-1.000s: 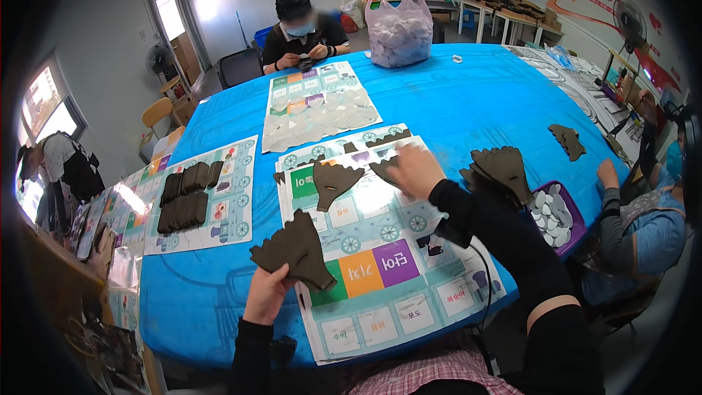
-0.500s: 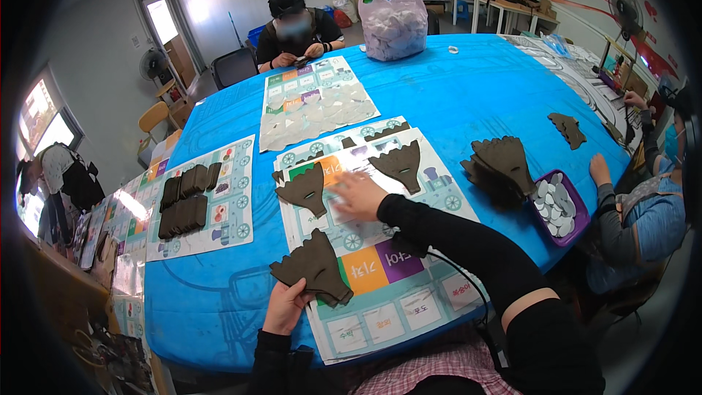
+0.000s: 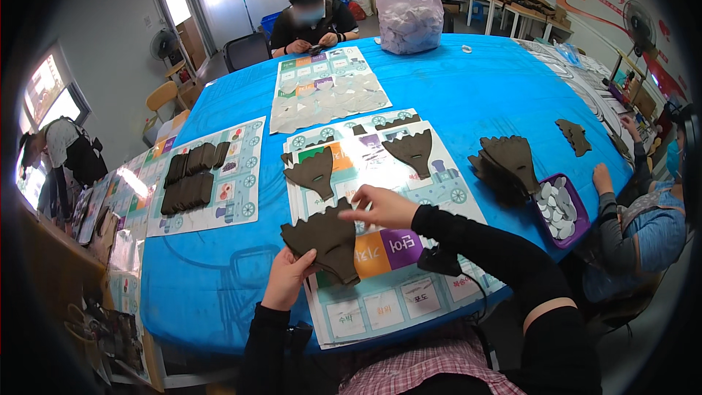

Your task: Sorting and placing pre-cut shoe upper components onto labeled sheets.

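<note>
My left hand [image 3: 287,278] grips a small stack of dark brown fan-shaped pieces [image 3: 322,240], thumb on top, above the near printed sheet. These pieces look soft and flat, with a jagged edge at the broad end. At the stack's upper right corner is my right hand [image 3: 384,208], its thumb and forefinger apart, fingertips at the edge. Whether they touch it I cannot tell. Beyond, two single pieces lie on the sheet: a left one [image 3: 313,174] and a right one [image 3: 411,153], each with a small slit.
Blue cloth [image 3: 468,95] covers the table. Rightward lie a pile of fan pieces [image 3: 504,164], a purple tray [image 3: 583,213] of pale ovals and a loose brown piece [image 3: 574,137]. Brown bundles [image 3: 191,179] lie left. A stuffed plastic bag [image 3: 411,18] and a co-worker [image 3: 311,18] are opposite.
My right hand has drawn back from the sheet beside the left fan piece to the held stack. My left hand has raised the stack slightly. The whole view has shifted a little.
</note>
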